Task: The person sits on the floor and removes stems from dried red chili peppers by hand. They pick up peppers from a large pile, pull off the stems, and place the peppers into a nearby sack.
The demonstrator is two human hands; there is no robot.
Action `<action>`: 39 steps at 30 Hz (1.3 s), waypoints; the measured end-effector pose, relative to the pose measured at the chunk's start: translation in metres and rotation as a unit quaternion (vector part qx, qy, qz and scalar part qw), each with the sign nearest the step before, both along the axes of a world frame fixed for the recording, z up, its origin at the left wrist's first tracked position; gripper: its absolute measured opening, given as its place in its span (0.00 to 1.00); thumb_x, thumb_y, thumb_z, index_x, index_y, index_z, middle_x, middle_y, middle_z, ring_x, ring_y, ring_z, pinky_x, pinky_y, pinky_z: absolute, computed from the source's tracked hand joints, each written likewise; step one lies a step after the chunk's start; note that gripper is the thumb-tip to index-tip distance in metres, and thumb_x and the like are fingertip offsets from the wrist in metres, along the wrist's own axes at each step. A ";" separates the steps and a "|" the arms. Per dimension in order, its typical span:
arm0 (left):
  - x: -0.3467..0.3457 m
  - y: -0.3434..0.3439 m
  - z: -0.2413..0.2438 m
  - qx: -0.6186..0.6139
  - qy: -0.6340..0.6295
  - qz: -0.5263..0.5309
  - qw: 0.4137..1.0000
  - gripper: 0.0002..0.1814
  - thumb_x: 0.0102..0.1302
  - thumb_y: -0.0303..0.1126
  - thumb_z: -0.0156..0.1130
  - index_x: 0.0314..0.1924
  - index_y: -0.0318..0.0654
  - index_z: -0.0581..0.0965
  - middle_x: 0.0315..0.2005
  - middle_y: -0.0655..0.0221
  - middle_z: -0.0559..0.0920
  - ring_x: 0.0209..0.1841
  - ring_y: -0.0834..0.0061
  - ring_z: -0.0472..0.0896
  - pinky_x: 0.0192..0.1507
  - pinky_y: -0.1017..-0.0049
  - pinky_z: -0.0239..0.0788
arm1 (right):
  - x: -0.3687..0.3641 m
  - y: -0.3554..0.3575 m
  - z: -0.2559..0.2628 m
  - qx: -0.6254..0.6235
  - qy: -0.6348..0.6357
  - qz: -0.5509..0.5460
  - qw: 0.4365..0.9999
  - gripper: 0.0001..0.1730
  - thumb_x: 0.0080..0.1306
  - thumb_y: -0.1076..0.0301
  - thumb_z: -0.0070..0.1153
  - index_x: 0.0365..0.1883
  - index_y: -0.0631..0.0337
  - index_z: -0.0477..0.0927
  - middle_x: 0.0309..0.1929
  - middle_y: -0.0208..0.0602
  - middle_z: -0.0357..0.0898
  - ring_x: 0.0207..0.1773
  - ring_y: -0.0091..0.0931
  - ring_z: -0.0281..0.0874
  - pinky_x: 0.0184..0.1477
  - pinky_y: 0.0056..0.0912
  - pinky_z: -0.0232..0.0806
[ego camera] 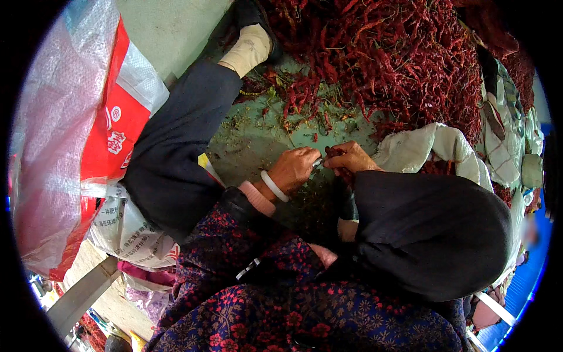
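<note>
My right hand (352, 157) is closed on a small bunch of dried red chili peppers (333, 152), part of which shows between its fingers. Almost touching it, my left hand (294, 170) has its fingers curled, with a white bangle (274, 186) around the wrist. A small pale, shiny piece (316, 163) shows at the left fingertips; whether it is held or worn there is unclear. Below both hands, plant scraps (314, 204) lie in shadow between my legs. Beyond them a large heap of dried red chili peppers (387, 57) covers the floor.
A white woven sack (407, 143) with chilies inside lies beside my right knee. A red and white woven bag (57, 145) bearing print stands at the left. Loose stems and scraps (246, 125) litter the floor (176, 26). A person's shoe (493, 119) shows at the far right.
</note>
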State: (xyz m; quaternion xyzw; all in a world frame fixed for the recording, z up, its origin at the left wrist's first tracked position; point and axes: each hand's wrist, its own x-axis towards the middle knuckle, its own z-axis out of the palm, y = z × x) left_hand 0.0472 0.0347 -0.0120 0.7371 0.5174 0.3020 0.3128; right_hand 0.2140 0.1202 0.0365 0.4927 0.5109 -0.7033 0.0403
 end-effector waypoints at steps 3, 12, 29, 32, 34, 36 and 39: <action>0.003 0.000 0.004 0.013 -0.006 0.001 1.000 0.10 0.48 0.21 0.48 0.34 0.35 0.68 0.30 0.57 0.74 0.35 0.56 0.73 0.35 0.63 0.65 | 0.001 -0.003 -0.002 0.032 0.003 0.018 0.999 0.10 0.49 0.67 0.57 0.15 0.62 0.72 0.11 0.27 0.66 0.11 0.17 0.62 0.14 0.22 0.52; 0.011 -0.001 0.007 -0.059 -0.099 0.165 0.980 0.08 0.50 0.21 0.47 0.31 0.32 0.72 0.20 0.53 0.74 0.24 0.54 0.74 0.25 0.67 0.64 | -0.011 -0.018 0.009 0.082 0.044 -0.043 0.995 0.10 0.52 0.69 0.54 0.17 0.63 0.69 0.12 0.27 0.63 0.14 0.17 0.61 0.16 0.23 0.52; 0.001 0.010 -0.006 -0.069 -0.124 0.282 0.949 0.06 0.53 0.24 0.50 0.30 0.36 0.74 0.21 0.53 0.74 0.25 0.53 0.73 0.27 0.63 0.63 | -0.012 -0.006 0.041 0.076 0.133 -0.102 0.983 0.08 0.52 0.67 0.60 0.23 0.62 0.76 0.15 0.24 0.66 0.16 0.13 0.60 0.18 0.18 0.52; 0.019 -0.011 -0.013 0.018 -0.071 0.163 0.984 0.06 0.53 0.25 0.51 0.31 0.38 0.75 0.23 0.55 0.75 0.27 0.55 0.75 0.30 0.63 0.66 | 0.009 0.023 0.009 0.073 0.110 -0.177 0.975 0.10 0.52 0.65 0.60 0.25 0.59 0.72 0.14 0.23 0.63 0.15 0.14 0.57 0.17 0.18 0.51; 0.021 -0.018 -0.020 0.010 -0.037 0.062 0.997 0.08 0.52 0.25 0.52 0.33 0.40 0.76 0.25 0.57 0.75 0.26 0.56 0.75 0.30 0.63 0.67 | 0.021 0.047 -0.008 0.137 0.072 -0.121 0.981 0.11 0.52 0.64 0.60 0.23 0.60 0.72 0.14 0.24 0.63 0.16 0.15 0.59 0.17 0.21 0.53; 0.022 -0.020 -0.025 -0.017 0.007 -0.020 1.000 0.10 0.52 0.25 0.52 0.35 0.41 0.76 0.27 0.58 0.75 0.28 0.57 0.75 0.30 0.63 0.67 | 0.023 0.057 -0.012 0.182 0.006 -0.063 0.981 0.12 0.51 0.64 0.60 0.25 0.62 0.73 0.15 0.28 0.66 0.18 0.18 0.63 0.20 0.24 0.57; 0.022 -0.023 -0.026 -0.039 0.049 -0.085 0.994 0.14 0.50 0.24 0.53 0.38 0.42 0.75 0.30 0.60 0.75 0.32 0.58 0.75 0.33 0.65 0.68 | 0.003 0.063 -0.016 0.273 -0.089 0.033 0.957 0.14 0.51 0.63 0.58 0.30 0.65 0.76 0.18 0.39 0.72 0.22 0.29 0.71 0.25 0.33 0.63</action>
